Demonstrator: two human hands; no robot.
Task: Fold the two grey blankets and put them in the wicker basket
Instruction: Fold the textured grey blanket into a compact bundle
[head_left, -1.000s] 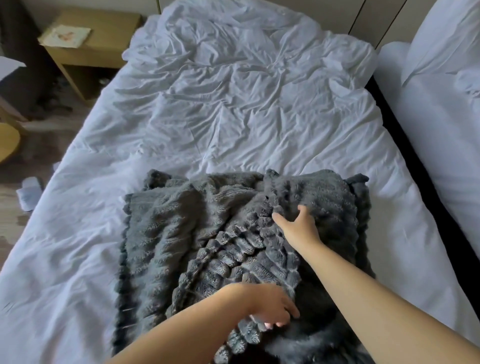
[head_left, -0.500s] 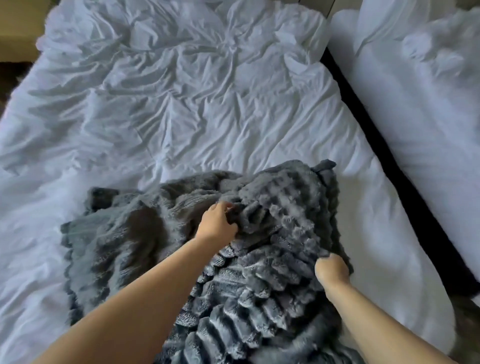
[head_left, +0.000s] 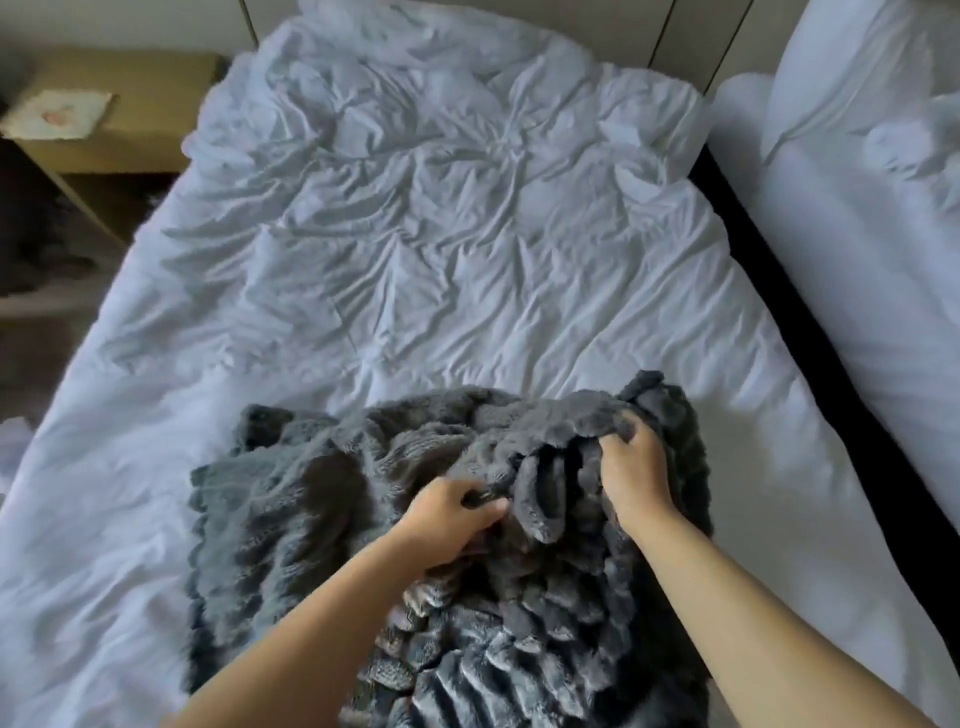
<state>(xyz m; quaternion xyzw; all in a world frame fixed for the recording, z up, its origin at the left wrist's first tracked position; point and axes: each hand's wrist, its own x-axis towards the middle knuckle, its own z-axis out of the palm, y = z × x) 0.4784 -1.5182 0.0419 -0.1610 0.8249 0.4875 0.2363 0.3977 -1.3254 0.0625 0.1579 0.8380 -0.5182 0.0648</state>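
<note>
Now right hand (head_left: 636, 462) is shifting up-frame to the pile's top edge, left hand (head_left: 452, 512) dropping back; both hands' fingers are clenching grey blankets (head_left: 270, 519), lower centre on bed (head_left: 467, 260). Folding is likely just starting.

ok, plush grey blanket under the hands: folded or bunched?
Bunched, not folded: the plush grey blanket lies rumpled on the bed, left hand and right hand each gripping a handful.

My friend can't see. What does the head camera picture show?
A left hand and a right hand grip a fluffy grey blanket bunched on a wrinkled white bed. A wooden bedside table stands beside it, upper left.
</note>
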